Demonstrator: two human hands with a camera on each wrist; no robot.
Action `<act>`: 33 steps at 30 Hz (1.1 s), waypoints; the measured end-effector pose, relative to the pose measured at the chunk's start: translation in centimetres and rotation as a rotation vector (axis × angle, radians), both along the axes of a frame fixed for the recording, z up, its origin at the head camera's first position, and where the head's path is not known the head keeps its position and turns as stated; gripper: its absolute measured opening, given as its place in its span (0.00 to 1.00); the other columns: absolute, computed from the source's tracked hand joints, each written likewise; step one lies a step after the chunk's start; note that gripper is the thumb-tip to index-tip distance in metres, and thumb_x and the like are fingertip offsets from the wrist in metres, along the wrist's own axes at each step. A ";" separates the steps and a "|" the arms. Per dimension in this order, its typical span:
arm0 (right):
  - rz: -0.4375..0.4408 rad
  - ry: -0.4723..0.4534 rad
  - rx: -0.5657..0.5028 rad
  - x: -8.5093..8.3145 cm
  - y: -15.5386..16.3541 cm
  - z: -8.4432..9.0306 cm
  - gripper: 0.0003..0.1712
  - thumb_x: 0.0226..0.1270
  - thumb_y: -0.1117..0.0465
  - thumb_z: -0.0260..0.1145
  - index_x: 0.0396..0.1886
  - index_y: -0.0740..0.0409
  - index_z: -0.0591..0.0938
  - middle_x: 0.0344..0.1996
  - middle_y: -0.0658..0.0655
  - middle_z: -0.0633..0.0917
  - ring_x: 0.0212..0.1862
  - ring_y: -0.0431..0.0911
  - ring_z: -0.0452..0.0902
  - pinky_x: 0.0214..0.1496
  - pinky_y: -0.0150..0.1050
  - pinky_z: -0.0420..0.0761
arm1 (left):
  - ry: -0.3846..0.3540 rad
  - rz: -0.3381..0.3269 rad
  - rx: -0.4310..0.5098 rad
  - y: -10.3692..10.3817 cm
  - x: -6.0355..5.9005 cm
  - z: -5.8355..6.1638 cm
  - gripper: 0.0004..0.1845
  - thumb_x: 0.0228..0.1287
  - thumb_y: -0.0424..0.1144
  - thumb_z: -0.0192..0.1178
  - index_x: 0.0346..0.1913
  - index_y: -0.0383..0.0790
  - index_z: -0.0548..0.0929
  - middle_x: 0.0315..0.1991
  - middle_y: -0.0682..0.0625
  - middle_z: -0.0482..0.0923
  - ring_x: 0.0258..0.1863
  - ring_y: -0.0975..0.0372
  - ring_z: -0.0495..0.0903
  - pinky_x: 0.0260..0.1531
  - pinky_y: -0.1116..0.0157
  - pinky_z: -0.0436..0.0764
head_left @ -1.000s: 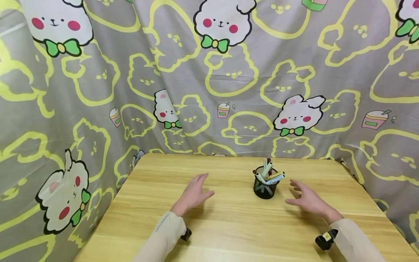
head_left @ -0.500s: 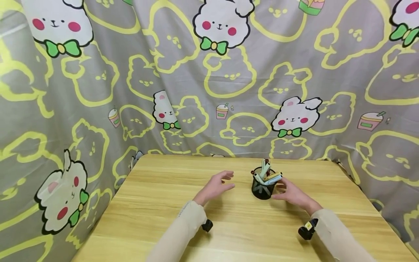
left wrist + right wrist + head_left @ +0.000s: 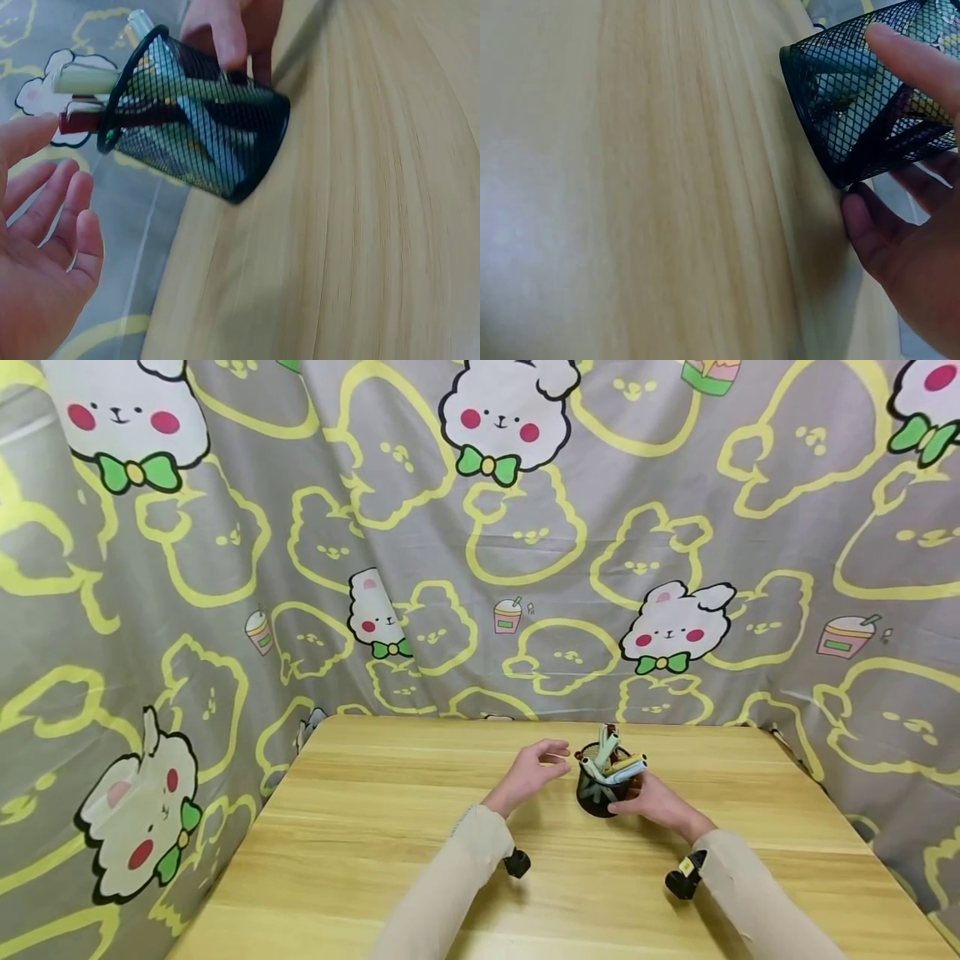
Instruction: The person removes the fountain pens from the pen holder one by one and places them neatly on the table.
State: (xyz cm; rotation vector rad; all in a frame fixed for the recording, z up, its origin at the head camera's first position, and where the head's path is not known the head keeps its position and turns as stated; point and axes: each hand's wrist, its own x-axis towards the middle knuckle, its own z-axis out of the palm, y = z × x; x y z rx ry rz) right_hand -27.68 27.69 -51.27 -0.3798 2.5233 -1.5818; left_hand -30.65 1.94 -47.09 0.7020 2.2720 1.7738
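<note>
Both hands have closed in on the pen cup since 1 s ago, when they lay spread on the table well to either side of it. Right hand (image 3: 651, 800) now grips the pen cup (image 3: 600, 787): thumb on the near wall, fingers round the far side, per rt wrist view (image 3: 911, 225). Left hand (image 3: 531, 769) hovers just beside the cup's rim, fingers relaxed and apart, palm toward the cup, holding nothing; lt wrist view confirms a gap btwn fingers and mesh (image 3: 45, 255).

Cup: black wire mesh, standing on the wooden table (image 3: 375, 827), approx. centre-right, toward the far edge. Appears upright in head view. Contents: several pens (image 3: 611, 758), pale green and yellowish barrels, leaning right, tips above the rim; one dark red item visible in lt wrist view (image 3: 82, 120).

Backdrop: grey cloth (image 3: 225, 568) w/ yellow outlines and white rabbit figures, hung behind and to both sides of the table. Both arms in beige sleeves.
</note>
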 end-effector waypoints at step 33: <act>0.079 0.024 -0.056 -1.4 0.2 -0.7 0.45 0.49 0.64 0.77 0.65 0.69 0.65 0.62 0.68 0.69 0.64 0.61 0.60 0.66 0.60 0.55 | 0.012 -0.034 -0.009 2.4 -0.7 0.3 0.13 0.63 0.34 0.62 0.49 0.37 0.83 0.43 0.56 0.82 0.44 0.62 0.78 0.39 0.71 0.78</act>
